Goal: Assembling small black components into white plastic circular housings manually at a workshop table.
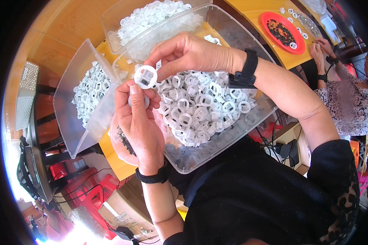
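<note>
Item: white round plastic housing [145, 77], held up over the left side of a clear bin [233, 137] on the bench [117, 165]. The right hand [186, 53] has its fingers pinched at the right rim; the left hand [137, 114] has fingers curled narrow below, grip unclear. Judged light, stiff, smooth; rim hold advised, sparing the recessed centre.

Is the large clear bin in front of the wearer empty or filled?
Partly filled: a heap of white plastic parts lies in the clear bin, with bare wall showing between heap and near rim.
</note>
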{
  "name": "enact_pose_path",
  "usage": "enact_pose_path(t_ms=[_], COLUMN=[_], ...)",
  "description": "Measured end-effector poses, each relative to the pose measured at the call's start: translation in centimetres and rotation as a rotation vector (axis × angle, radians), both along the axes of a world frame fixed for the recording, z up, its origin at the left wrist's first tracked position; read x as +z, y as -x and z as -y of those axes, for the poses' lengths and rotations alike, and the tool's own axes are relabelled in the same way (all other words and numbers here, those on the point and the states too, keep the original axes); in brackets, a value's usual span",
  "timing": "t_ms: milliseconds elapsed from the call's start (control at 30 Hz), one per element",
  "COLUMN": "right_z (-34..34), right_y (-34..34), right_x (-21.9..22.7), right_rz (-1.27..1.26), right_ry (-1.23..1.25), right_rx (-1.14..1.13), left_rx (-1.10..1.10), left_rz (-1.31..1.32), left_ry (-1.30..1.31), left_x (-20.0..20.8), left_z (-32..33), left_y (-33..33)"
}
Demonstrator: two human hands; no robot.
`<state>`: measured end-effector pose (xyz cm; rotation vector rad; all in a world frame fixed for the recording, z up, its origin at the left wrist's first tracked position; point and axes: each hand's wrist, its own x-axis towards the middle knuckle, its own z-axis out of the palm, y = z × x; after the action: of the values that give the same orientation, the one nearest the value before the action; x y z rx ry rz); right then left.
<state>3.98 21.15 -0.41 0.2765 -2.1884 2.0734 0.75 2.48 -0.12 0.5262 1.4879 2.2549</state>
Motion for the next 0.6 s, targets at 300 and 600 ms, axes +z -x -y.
enact_pose_path(t_ms=[300, 600], right_z=[0.21, 0.55], right_y=[-0.14, -0.17], right_x=[0.25, 0.18], right_rz=[-0.269, -0.434], right_ry=[-0.292, -0.378], right_rx=[-0.100, -0.119], left_rx=[0.027, -0.085], left_rz=[0.014, -0.013], left_ry=[-0.017, 0.059], left_x=[0.07, 0.49], left_z=[-0.02, -0.16], left_y=[-0.04, 0.04])
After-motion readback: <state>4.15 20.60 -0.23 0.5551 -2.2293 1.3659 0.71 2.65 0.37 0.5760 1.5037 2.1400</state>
